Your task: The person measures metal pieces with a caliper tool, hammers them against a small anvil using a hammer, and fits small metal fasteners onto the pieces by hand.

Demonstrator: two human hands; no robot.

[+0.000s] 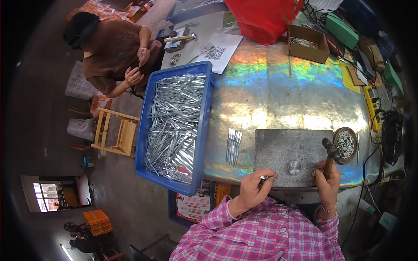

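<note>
My left hand [254, 187] is closed in a pinch on a small shiny metal piece [266, 177] at the near left corner of a dark grey slab [287, 148]. My right hand [327, 180] is wrapped round the handle of a hammer [331, 150], its head raised above the slab's right edge. A tiny bright bit shows at that hand's thumb and fingertip, too small to name. Between the hands, a round metal disc [294, 167] lies on the slab. A round brown dish [347, 159] of small silvery parts stands beside the hammer head.
Several slim metal pieces [234, 147] lie in a row left of the slab. Further left, a blue crate [206, 108] is full of similar pieces. At the back are a red bag [263, 19] and a cardboard box [309, 52]. A co-worker [115, 56] sits beyond the crate.
</note>
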